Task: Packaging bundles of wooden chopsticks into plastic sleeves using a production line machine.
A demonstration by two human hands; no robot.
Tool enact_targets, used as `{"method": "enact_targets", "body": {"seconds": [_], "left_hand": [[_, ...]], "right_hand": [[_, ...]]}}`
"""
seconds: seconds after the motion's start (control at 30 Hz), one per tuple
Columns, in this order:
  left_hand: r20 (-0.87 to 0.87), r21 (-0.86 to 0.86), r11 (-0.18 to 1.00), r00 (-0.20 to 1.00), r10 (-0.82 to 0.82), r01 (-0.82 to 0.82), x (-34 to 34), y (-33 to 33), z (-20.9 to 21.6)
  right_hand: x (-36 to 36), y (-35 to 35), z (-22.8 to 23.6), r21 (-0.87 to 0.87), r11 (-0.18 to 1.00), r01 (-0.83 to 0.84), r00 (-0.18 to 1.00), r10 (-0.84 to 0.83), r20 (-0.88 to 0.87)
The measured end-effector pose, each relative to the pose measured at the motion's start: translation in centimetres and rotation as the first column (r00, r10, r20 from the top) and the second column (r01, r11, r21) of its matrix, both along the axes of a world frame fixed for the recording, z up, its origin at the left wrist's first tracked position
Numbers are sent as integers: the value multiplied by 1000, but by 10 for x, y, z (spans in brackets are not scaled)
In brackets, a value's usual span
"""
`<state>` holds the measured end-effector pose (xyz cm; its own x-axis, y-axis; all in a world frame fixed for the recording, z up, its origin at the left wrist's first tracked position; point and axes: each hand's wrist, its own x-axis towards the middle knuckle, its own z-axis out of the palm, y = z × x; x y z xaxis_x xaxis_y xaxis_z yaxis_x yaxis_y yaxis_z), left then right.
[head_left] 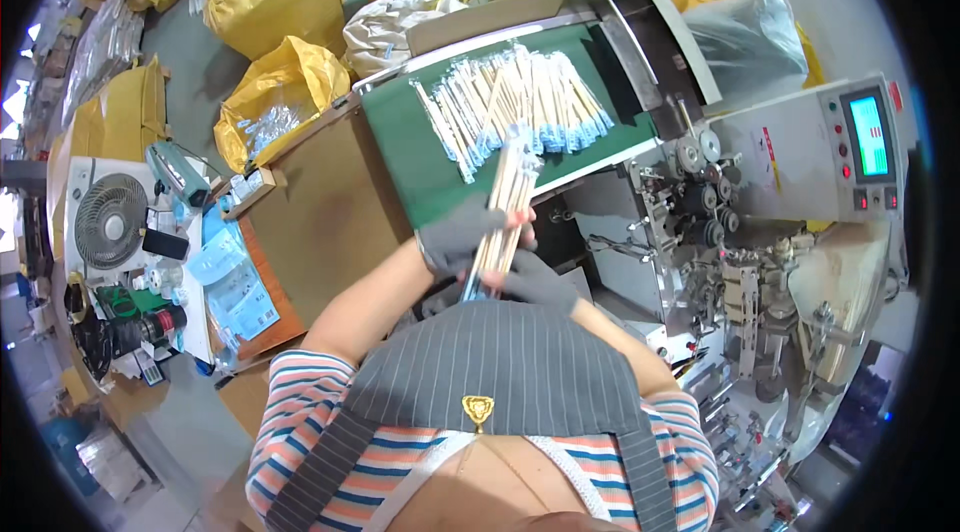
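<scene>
A bundle of wrapped chopsticks (511,182), pale wooden sticks in clear sleeves with blue ends, is held upright in front of my chest. My left hand (462,235), in a grey glove with bare fingertips, is closed around its middle from the left. Lower down, my right hand (535,284), gloved the same way, grips the bundle from the right near its bottom end. Beyond my hands, a loose pile of the same wrapped chopsticks (540,97) lies fanned out on a green conveyor belt (392,147). The bundle's top end overlaps the pile's near edge in view.
A brown tabletop (325,202) adjoins the belt on the left. A fan (110,222) stands farther left. On the right are machine rollers (705,182) and a control box with a lit screen (868,137). An opened yellow sack (275,97) and other yellow sacks stand behind.
</scene>
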<state>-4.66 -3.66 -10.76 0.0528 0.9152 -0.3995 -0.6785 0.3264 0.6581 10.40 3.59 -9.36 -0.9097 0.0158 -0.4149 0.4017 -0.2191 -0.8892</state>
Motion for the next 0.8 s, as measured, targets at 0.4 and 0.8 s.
{"method": "enact_targets", "body": {"seconds": [0.4, 0.8], "left_hand": [[-409, 3, 998, 910, 61, -65, 70, -39, 54], [-293, 168, 773, 717, 632, -612, 55, -13, 76]], "right_hand": [[48, 57, 96, 61, 752, 657, 734, -618, -282], [8, 3, 92, 445, 582, 681, 564, -29, -826]]}}
